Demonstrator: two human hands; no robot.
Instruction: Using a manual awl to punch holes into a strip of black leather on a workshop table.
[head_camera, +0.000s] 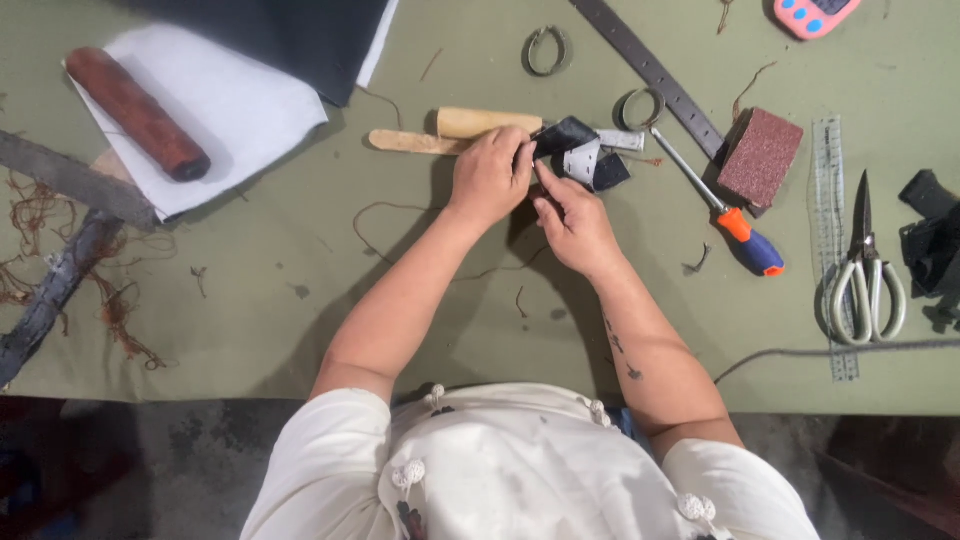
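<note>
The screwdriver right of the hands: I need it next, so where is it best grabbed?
Take the screwdriver by its orange-and-blue handle, coming from the near right. The handle end points toward the person and lies clear, while the thin metal shaft runs up toward the ring and sanding block.

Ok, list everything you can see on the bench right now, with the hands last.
table: one, olive green, fills the view
black strap piece: one, black and grey, centre, held by both hands
wooden sticks: two, pale, left of the strap piece
brown cylinder: one, reddish brown, upper left on white sheet
metal rings: two, grey, top centre
screwdriver: one, orange and blue handle, right of centre
sanding block: one, maroon, upper right
scissors: one, pale handles, right
clear ruler: one, right, under scissors
dark belt strip: one, grey, top
pink device: one, top right edge
left hand: on strap piece
right hand: pinching strap piece
</note>
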